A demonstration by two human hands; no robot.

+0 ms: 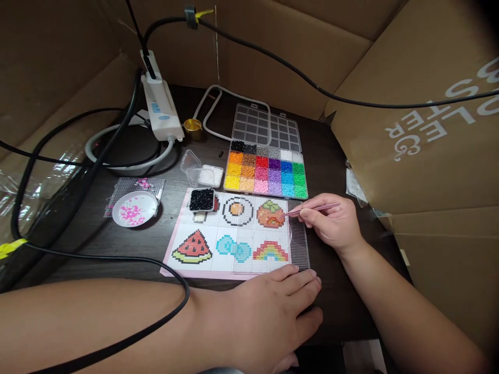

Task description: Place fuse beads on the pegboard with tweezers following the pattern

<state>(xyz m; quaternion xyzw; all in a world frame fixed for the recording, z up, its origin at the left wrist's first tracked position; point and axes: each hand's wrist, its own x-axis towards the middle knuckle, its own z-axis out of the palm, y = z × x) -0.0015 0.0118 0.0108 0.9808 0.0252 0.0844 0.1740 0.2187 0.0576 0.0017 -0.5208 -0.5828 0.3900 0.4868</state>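
Note:
My right hand [333, 223] pinches pink tweezers [312, 209], whose tip rests over the orange fruit picture on the pattern sheet [195, 228]. A clear pegboard [268, 244] lies over the sheet's right side. My left hand [268, 311] lies flat on the dark table, fingers stretched out and touching the pegboard's near edge. A small tub of black beads [201, 199] sits on the sheet's top left corner. The open bead box [267, 174] with many coloured compartments stands just behind the sheet.
A white dish of pink beads [134, 209] rests on another pegboard at the left. A small clear tub [205, 174], a gold cap [193, 127], a white power strip [160, 106] and black cables [78, 156] lie behind. Cardboard walls [429, 130] enclose the table.

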